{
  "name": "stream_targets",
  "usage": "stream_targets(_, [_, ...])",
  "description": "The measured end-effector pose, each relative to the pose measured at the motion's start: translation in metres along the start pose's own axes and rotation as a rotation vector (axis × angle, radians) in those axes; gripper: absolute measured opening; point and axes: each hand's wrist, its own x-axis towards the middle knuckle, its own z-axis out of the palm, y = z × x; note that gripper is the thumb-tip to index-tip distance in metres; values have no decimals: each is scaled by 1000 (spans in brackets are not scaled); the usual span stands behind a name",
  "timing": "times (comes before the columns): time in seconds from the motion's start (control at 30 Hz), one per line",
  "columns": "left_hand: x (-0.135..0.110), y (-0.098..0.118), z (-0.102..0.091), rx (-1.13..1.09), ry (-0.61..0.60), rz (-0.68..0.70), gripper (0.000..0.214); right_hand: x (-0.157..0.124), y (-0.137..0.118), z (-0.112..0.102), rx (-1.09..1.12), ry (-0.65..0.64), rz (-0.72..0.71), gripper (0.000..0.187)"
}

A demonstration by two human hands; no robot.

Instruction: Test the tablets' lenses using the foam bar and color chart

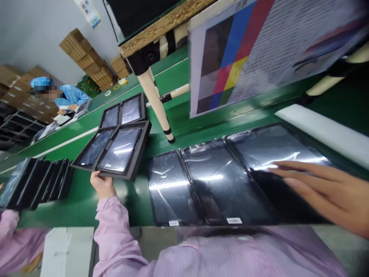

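My left hand [104,185] grips the near edge of a black tray [140,151] with two compartments, a dark-screened tablet [119,150] in the right one and another tablet [95,148] in the left one. My right hand [328,188] reaches in with fingers stretched out, over the right tablet [268,144] of a row on the green table; whether it touches is unclear. Beside that tablet lie a middle tablet [216,177] and a left tablet [171,184], both in shiny film with small white labels at the near edge.
Another two-compartment tray [143,105] with tablets lies behind. Several dark tablets [37,181] lean in a row at left, near a neighbour's pink sleeve [8,227]. A shelf leg [155,104] and hanging colour chart [225,65] stand beyond the tablets. A co-worker [70,96] sits across.
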Motion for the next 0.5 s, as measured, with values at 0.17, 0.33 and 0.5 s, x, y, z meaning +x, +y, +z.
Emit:
stream_targets(0.17, [-112, 25, -48, -118, 74, -7, 41, 2, -101, 47, 708, -587, 0, 53])
stream_targets(0.33, [-253, 6, -47, -138, -37, -158, 44, -19, -168, 54, 1396, -623, 318, 111])
stream_targets(0.5, [-364, -34, 0, -133, -420, -418, 45, -18, -88, 7, 1145, -252, 519, 95])
